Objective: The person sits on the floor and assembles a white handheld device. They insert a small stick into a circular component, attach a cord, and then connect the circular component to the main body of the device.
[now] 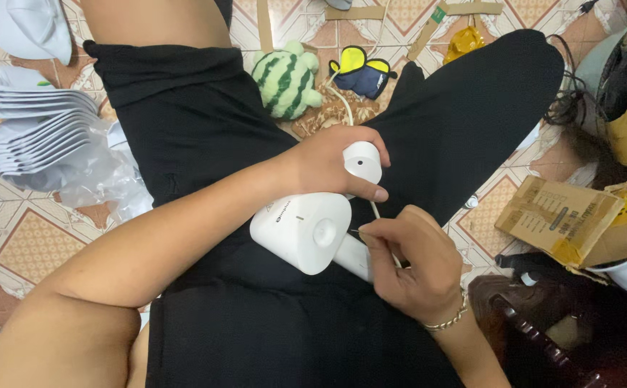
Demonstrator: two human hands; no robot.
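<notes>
So I've got the white device (306, 231) resting on my lap, against my black shorts (205, 122). My left hand (331, 164) is wrapped around its round upper end (362, 162), thumb underneath. My right hand (412, 262) is pinched shut on a thin tool (356, 231), tip right beside the round button (323, 232). A thin white cord (376, 213) runs past my fingers. Watermelon plush (287, 79) sits on the tile floor (26, 230) ahead, cardboard box (561, 219) off to my right.
</notes>
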